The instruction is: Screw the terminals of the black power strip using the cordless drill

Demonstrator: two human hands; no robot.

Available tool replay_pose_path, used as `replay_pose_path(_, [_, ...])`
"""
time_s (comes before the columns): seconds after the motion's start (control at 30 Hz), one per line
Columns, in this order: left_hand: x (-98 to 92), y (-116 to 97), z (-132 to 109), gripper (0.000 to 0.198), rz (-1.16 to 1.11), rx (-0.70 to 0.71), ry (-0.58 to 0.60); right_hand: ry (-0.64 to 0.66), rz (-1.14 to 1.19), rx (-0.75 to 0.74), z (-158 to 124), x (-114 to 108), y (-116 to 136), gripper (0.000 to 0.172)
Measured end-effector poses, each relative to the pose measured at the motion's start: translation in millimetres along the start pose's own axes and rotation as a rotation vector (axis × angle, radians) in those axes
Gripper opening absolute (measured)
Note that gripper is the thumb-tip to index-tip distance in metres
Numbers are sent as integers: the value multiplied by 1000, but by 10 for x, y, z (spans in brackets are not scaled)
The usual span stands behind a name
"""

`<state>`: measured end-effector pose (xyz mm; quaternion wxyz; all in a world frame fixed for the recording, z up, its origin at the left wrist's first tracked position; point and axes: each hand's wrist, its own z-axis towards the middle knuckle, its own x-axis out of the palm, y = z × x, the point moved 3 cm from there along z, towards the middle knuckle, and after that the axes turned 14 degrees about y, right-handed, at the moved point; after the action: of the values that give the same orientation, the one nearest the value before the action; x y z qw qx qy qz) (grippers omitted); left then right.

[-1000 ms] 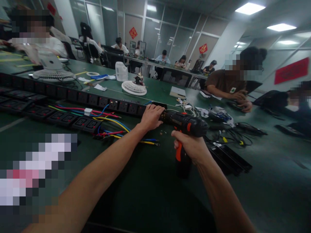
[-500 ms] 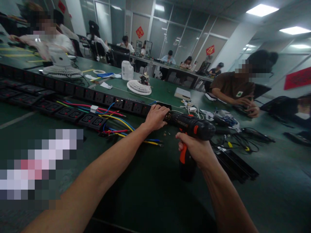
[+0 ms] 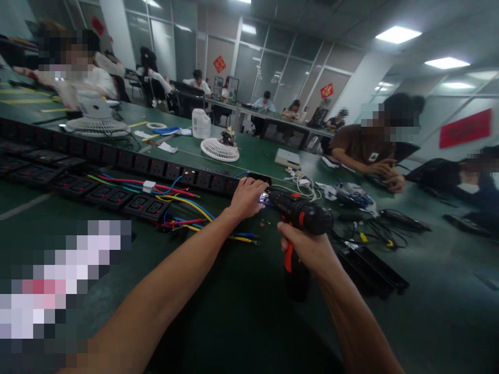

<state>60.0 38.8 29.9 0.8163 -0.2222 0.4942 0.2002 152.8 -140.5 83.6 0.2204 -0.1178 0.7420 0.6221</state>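
Observation:
My right hand (image 3: pixel 307 241) is wrapped round the handle of a black and orange power drill (image 3: pixel 300 210), which points left. Its front end is beside the fingers of my left hand (image 3: pixel 247 197), where a small light shines. My left hand grips the right end of a long black socket strip (image 3: pixel 173 171); the exact spot under its fingers is hidden. Nearer to me lies a second black strip (image 3: pixel 117 197) with red-marked sockets. Red, blue and yellow wires (image 3: pixel 191 208) run out between and beyond the strips. Small loose bits (image 3: pixel 265 223) lie below the drill's front.
Behind the strips stand a white bottle (image 3: pixel 201 123), a white fan grille (image 3: pixel 220 149) and a small fan (image 3: pixel 95 117). Tangled cables (image 3: pixel 374 226) and black metal channels (image 3: pixel 372 267) lie at right. A person in brown (image 3: pixel 362 148) sits across the table; others work farther back.
The view has shifted slightly, moving most things a little left and down. A bright light now shows at the drill's front. Both hands keep their holds.

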Motion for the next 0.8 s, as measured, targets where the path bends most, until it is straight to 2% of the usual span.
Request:
replay_pose_path(0.23, [5, -5, 11, 64, -4, 5, -7, 2, 17, -9, -27, 18, 83, 25])
replay_pose_path(0.47, [9, -7, 3, 64, -6, 11, -1, 0, 45, -34, -7, 19, 10, 19])
replay_pose_path(0.67, [2, 1, 7, 68, -2, -1, 8, 6, 43, -26, -6, -3, -9, 28])
replay_pose_path(0.8, [15, 8, 21, 66, -3, 5, -1, 0, 27, -24, 19, -18, -61, 28])
